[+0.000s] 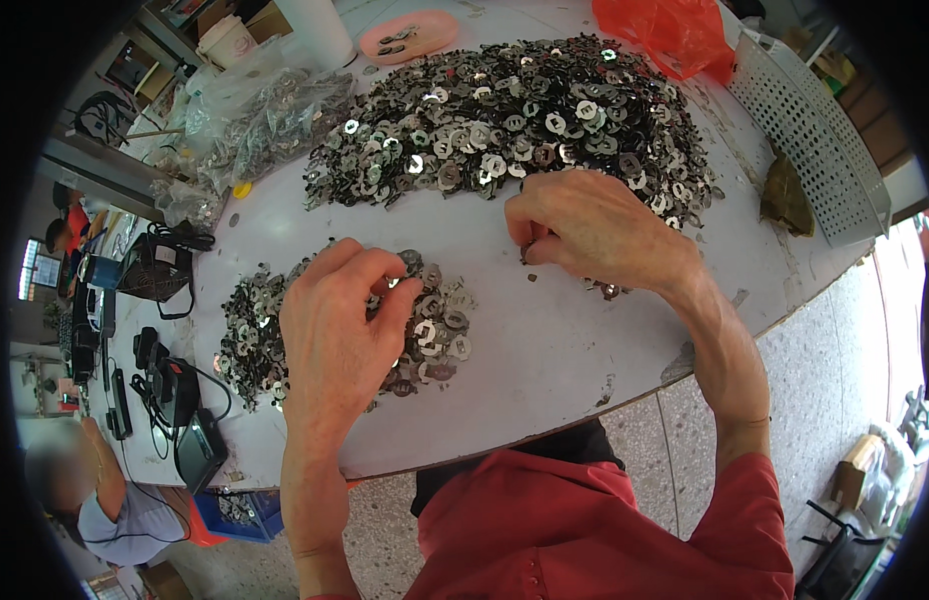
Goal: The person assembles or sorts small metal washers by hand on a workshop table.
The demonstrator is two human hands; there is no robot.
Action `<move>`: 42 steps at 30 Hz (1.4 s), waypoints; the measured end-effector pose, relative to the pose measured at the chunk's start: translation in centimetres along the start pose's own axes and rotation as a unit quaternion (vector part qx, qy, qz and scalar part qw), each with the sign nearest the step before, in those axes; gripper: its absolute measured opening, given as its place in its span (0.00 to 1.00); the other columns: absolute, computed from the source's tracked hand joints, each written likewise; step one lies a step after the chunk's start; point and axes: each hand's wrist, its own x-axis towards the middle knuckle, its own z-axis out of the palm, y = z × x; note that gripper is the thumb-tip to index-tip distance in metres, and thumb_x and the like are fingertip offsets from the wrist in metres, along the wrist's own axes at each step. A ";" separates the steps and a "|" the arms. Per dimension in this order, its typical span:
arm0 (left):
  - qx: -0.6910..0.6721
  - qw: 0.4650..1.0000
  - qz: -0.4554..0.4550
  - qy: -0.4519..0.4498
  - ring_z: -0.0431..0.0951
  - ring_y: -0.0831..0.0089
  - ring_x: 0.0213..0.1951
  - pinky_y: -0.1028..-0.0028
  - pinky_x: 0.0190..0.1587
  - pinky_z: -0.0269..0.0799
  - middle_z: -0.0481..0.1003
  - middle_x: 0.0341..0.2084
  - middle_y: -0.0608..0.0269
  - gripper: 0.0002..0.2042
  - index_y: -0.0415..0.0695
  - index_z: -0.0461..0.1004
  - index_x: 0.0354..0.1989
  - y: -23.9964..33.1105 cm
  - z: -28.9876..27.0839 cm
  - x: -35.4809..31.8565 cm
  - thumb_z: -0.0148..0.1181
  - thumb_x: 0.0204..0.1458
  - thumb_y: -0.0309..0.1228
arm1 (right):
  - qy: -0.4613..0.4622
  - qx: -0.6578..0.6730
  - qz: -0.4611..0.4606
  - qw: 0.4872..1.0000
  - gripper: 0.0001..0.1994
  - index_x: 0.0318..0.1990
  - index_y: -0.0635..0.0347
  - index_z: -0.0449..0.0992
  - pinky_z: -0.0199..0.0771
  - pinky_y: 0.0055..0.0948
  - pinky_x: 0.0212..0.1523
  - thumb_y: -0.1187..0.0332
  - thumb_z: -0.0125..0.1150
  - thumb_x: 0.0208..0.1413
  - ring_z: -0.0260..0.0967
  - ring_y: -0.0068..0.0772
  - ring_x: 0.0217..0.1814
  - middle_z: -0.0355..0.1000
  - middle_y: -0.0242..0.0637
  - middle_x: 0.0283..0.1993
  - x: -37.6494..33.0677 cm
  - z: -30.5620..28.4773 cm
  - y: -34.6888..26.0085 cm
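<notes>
The left hand [343, 315] curls over the small pile [443, 335], thumb and fingertips nearly meeting; I cannot tell if they grip anything. The right hand [600, 232] pinches its fingertips close above the table [525, 370], their hold hidden. The big pile [505, 130] blocks its far side, with a red bag [665, 35] beyond. Right of it lie a leaf [788, 195] and a basket [810, 140]. Left of the left hand sit black adapters [175, 390].

No text is legible; the white tub [225, 40] bears a blurred red mark [243, 46].
</notes>
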 end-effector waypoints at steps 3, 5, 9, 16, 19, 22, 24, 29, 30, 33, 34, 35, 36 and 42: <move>-0.046 0.998 0.020 0.035 0.74 0.64 0.23 0.69 0.27 0.67 0.72 0.20 0.61 0.04 0.39 0.75 0.26 0.0 0.3 0.4 0.64 0.42 0.23 | 0.027 -0.014 -0.022 0.999 0.05 0.27 0.62 0.73 0.67 0.37 0.38 0.73 0.62 0.42 0.69 0.41 0.36 0.69 0.39 0.29 -0.1 0.3 0.1; -0.084 0.996 0.011 0.036 0.74 0.65 0.23 0.69 0.27 0.67 0.72 0.21 0.61 0.04 0.39 0.75 0.26 0.2 0.6 0.3 0.64 0.42 0.22 | 0.027 -0.002 -0.013 1.000 0.05 0.27 0.62 0.73 0.67 0.37 0.39 0.73 0.62 0.42 0.69 0.41 0.36 0.69 0.39 0.29 -0.1 0.2 0.0; -0.172 0.984 0.024 0.030 0.74 0.65 0.23 0.70 0.25 0.67 0.72 0.21 0.61 0.04 0.39 0.75 0.26 1.2 1.4 0.4 0.63 0.41 0.19 | 0.059 0.035 -0.061 0.996 0.04 0.27 0.62 0.73 0.67 0.37 0.39 0.74 0.61 0.42 0.69 0.42 0.36 0.69 0.39 0.29 -0.2 0.0 0.1; -0.178 0.981 0.071 -0.018 0.74 0.65 0.22 0.71 0.23 0.69 0.71 0.21 0.60 0.03 0.39 0.75 0.26 2.5 3.1 0.5 0.61 0.42 0.19 | 0.018 -0.007 -0.047 0.999 0.04 0.28 0.61 0.73 0.67 0.37 0.40 0.74 0.59 0.42 0.68 0.42 0.37 0.69 0.39 0.30 -0.4 0.7 -0.3; -0.237 0.968 0.074 -0.027 0.75 0.64 0.23 0.72 0.24 0.72 0.72 0.22 0.60 0.03 0.38 0.75 0.27 3.1 3.8 0.3 0.61 0.43 0.19 | 0.025 0.010 -0.050 0.998 0.04 0.28 0.62 0.74 0.68 0.36 0.39 0.74 0.60 0.42 0.69 0.40 0.36 0.70 0.39 0.29 -0.4 0.4 -0.2; -0.266 0.961 0.073 -0.012 0.76 0.69 0.23 0.75 0.24 0.72 0.73 0.23 0.61 0.04 0.38 0.76 0.29 3.2 4.4 0.3 0.61 0.44 0.18 | 0.014 0.097 -0.027 0.995 0.05 0.29 0.63 0.74 0.68 0.31 0.36 0.73 0.61 0.44 0.69 0.33 0.32 0.71 0.37 0.28 0.1 -0.8 -0.1; -0.283 0.956 0.072 0.004 0.76 0.72 0.22 0.76 0.24 0.71 0.73 0.23 0.61 0.05 0.39 0.76 0.30 2.8 4.7 0.3 0.61 0.44 0.18 | -0.009 0.165 0.000 0.986 0.05 0.30 0.63 0.75 0.68 0.27 0.33 0.73 0.61 0.46 0.70 0.28 0.30 0.72 0.35 0.26 0.5 -1.6 -0.1; -0.367 0.927 0.005 0.072 0.75 0.78 0.22 0.79 0.24 0.71 0.75 0.25 0.63 0.10 0.39 0.75 0.37 1.6 5.3 0.3 0.61 0.44 0.16 | -0.035 0.436 0.076 0.896 0.05 0.33 0.65 0.76 0.69 0.19 0.32 0.72 0.62 0.51 0.69 0.19 0.31 0.75 0.32 0.30 0.3 -2.4 -0.2; -0.367 0.927 0.003 0.074 0.75 0.78 0.22 0.79 0.24 0.71 0.75 0.25 0.63 0.10 0.39 0.75 0.37 1.5 5.2 0.4 0.61 0.44 0.16 | -0.038 0.436 0.075 0.896 0.05 0.33 0.65 0.76 0.69 0.19 0.32 0.72 0.62 0.51 0.69 0.19 0.31 0.75 0.32 0.30 0.4 -2.4 -0.3; -0.364 0.928 0.005 0.082 0.77 0.77 0.23 0.80 0.25 0.73 0.76 0.26 0.62 0.11 0.38 0.75 0.38 1.5 4.9 0.3 0.61 0.44 0.16 | -0.046 0.496 0.077 0.864 0.06 0.34 0.66 0.76 0.71 0.19 0.33 0.72 0.63 0.51 0.71 0.20 0.32 0.76 0.34 0.31 0.4 -2.1 -0.8; -0.370 0.926 0.005 0.074 0.78 0.76 0.24 0.79 0.26 0.74 0.76 0.26 0.61 0.12 0.38 0.75 0.38 1.4 5.0 0.2 0.62 0.44 0.16 | -0.052 0.510 0.081 0.855 0.07 0.34 0.66 0.76 0.72 0.20 0.34 0.72 0.63 0.51 0.72 0.21 0.32 0.76 0.35 0.31 0.5 -1.9 -1.0; -0.377 0.924 0.007 0.065 0.79 0.76 0.26 0.79 0.27 0.75 0.76 0.26 0.60 0.12 0.38 0.74 0.38 1.4 5.1 0.1 0.62 0.44 0.16 | -0.057 0.525 0.086 0.845 0.07 0.34 0.66 0.76 0.73 0.20 0.35 0.71 0.64 0.51 0.72 0.22 0.32 0.76 0.35 0.31 0.5 -1.7 -1.0; -0.381 0.922 0.001 0.067 0.80 0.75 0.27 0.79 0.29 0.76 0.77 0.26 0.60 0.11 0.37 0.75 0.37 1.5 5.0 0.1 0.62 0.44 0.16 | -0.059 0.525 0.086 0.845 0.07 0.34 0.66 0.76 0.73 0.20 0.35 0.71 0.64 0.51 0.72 0.22 0.32 0.76 0.35 0.31 0.6 -1.6 -1.1; -0.448 0.890 -0.059 0.053 0.78 0.79 0.27 0.81 0.30 0.75 0.78 0.26 0.63 0.06 0.36 0.76 0.34 1.6 4.2 0.0 0.62 0.47 0.17 | -0.060 0.586 0.077 0.805 0.08 0.37 0.68 0.76 0.75 0.22 0.36 0.74 0.65 0.50 0.73 0.24 0.33 0.76 0.37 0.32 0.8 -1.2 -1.1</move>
